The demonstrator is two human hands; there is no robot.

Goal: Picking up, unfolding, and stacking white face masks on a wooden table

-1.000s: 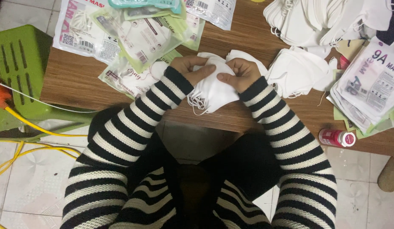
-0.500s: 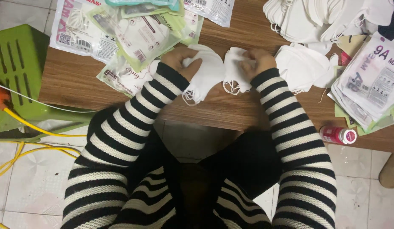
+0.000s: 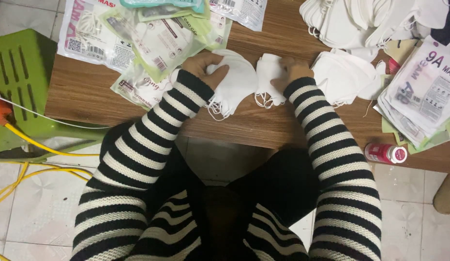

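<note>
Left hand: the left hand (image 3: 202,65) lies curled over the top of a white mask stack (image 3: 233,83), fingers closed around its upper edge, loops of elastic hanging out below toward the table's near edge.
Right hand: the right hand (image 3: 292,71) presses on a smaller white mask bundle (image 3: 268,76), fingers bent down on it; whether it pinches the bundle or only pins it flat, I cannot tell.
Where the masks lie: both sit mid-table, straight ahead of the person, just beside each other, almost touching, each under its own hand.
Long axis: each bundle runs roughly away from the person, ear loops trailing toward the near edge.
Left side: printed packets (image 3: 152,38) overlap right up against the left wrist, so little bare room there.
Right side: a loose heap of white masks (image 3: 346,75) sits near the right hand, more packets (image 3: 423,96) beyond.
Open room: bare wooden table (image 3: 84,92) shows at near left and along the front edge.
Edge: a small red-capped bottle (image 3: 385,153) lies near the front right edge.
</note>
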